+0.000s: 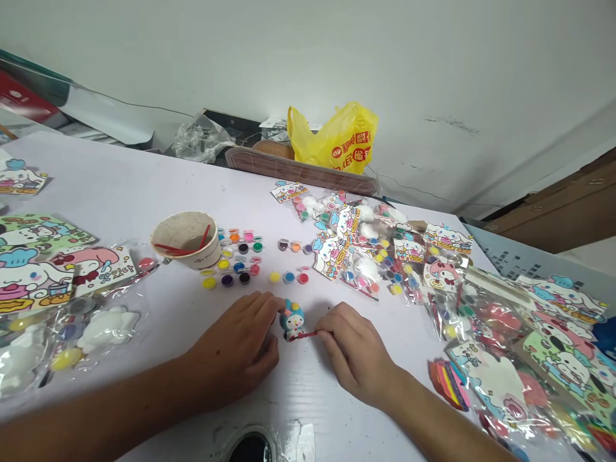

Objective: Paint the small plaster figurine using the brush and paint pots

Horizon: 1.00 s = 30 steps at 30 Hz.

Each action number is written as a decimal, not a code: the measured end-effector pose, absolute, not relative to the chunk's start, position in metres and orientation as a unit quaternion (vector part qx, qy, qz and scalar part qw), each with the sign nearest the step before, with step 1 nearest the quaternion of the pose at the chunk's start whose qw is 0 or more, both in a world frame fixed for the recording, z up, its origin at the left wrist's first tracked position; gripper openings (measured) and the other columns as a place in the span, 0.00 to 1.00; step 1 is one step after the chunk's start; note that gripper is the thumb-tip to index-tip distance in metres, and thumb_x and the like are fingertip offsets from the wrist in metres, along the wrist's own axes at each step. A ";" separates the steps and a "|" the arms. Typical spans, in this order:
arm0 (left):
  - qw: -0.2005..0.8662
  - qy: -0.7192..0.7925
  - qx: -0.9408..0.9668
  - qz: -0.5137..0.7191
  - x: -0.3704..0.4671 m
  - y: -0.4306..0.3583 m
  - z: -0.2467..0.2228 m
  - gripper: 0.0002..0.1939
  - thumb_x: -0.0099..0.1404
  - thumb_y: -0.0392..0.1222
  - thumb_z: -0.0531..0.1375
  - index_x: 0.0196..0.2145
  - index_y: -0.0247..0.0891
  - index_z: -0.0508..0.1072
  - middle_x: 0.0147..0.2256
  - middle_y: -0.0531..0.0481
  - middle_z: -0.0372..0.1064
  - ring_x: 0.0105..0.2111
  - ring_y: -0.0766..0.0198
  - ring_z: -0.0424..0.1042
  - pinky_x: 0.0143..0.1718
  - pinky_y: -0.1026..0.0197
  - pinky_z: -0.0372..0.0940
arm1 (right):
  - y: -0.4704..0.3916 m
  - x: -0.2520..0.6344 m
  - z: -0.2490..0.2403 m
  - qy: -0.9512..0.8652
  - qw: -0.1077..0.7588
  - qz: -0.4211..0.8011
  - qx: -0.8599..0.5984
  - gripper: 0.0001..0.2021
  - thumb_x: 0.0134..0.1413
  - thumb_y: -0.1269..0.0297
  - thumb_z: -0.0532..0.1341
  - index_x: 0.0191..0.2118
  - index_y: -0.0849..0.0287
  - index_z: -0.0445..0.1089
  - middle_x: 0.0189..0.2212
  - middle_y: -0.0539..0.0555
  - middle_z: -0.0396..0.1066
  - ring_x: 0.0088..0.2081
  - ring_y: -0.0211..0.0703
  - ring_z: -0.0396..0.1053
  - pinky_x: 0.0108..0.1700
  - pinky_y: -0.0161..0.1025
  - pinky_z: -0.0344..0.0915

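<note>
A small painted figurine (292, 319) with a blue hood, a yellow spot on top and a white face stands on the white table. My left hand (245, 340) is curled at its left side, the index fingertip against the hood; the thumb's contact is hidden. Between thumb and fingers, my right hand (353, 346) pinches a thin red paintbrush (308, 334), its tip at the figurine's lower front. Small open paint pots (289, 276) in several colours lie beyond my hands. Left of them, a paper cup (205, 258) holds cloudy water and red brushes.
Bagged craft kits with white figures lie at left (108, 327) and in a heap at right (368, 266). A rainbow-coloured piece (450, 385) lies near my right forearm. Behind the table's far edge is a yellow plastic bag (337, 141). A dark round object (250, 446) sits at the near edge.
</note>
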<state>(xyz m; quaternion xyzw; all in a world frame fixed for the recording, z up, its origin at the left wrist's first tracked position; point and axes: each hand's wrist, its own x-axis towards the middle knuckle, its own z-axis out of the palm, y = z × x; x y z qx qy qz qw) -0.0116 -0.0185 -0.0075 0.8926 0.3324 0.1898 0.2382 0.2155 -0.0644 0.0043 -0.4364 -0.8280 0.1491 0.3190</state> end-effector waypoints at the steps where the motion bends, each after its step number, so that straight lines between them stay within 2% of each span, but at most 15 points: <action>1: 0.238 0.333 0.893 0.189 -0.012 -0.018 -0.007 0.17 0.61 0.29 0.50 0.48 0.39 0.60 0.40 0.48 0.65 0.40 0.56 0.64 0.44 0.53 0.62 | -0.064 0.216 0.004 -0.828 0.318 0.151 -0.436 0.08 0.66 0.73 0.51 0.40 0.57 0.64 0.29 0.54 0.67 0.32 0.46 0.64 0.32 0.40 0.63; 30: 0.240 0.333 0.891 0.195 -0.012 -0.019 -0.006 0.17 0.61 0.31 0.51 0.48 0.39 0.61 0.40 0.47 0.66 0.41 0.55 0.65 0.45 0.53 0.63 | -0.065 0.217 0.002 -0.824 0.318 0.157 -0.442 0.08 0.65 0.74 0.51 0.40 0.57 0.65 0.31 0.55 0.68 0.33 0.46 0.64 0.33 0.41 0.65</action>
